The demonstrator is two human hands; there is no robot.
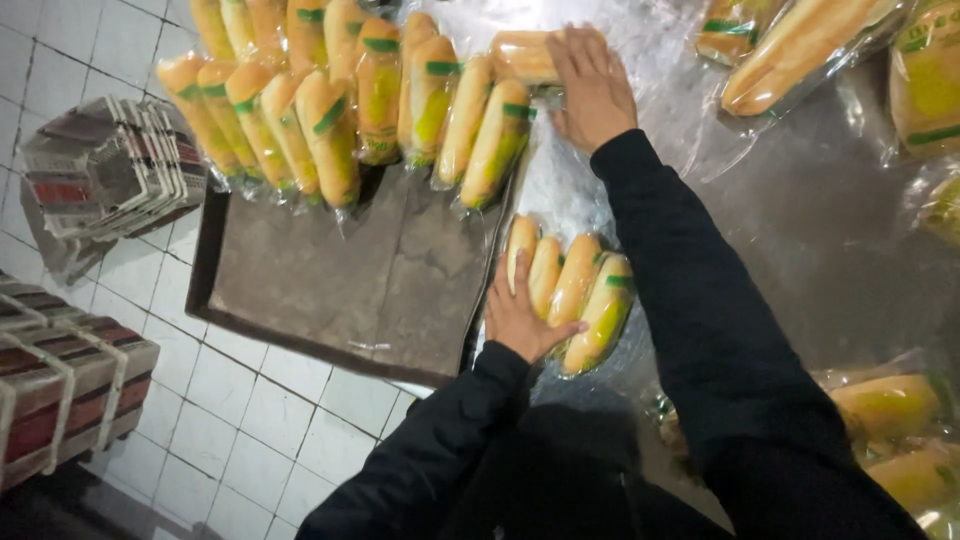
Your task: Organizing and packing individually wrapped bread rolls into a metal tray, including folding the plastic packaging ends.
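Observation:
My left hand (522,318) rests flat on a small row of wrapped bread rolls (572,290) in clear bags with green and yellow print, lying on the metal table (800,230). My right hand (592,88) reaches further out and presses on a single wrapped roll (522,56) lying crosswise. To the left, many wrapped rolls (330,110) stand in packed rows on a dark baking tray (330,290). Both arms wear black sleeves.
More wrapped rolls lie at the top right (800,40) and lower right (890,410) of the table. On the white tiled floor (230,420) sit a bundle of folded papers (110,170) and strapped stacks of flat packs (60,385).

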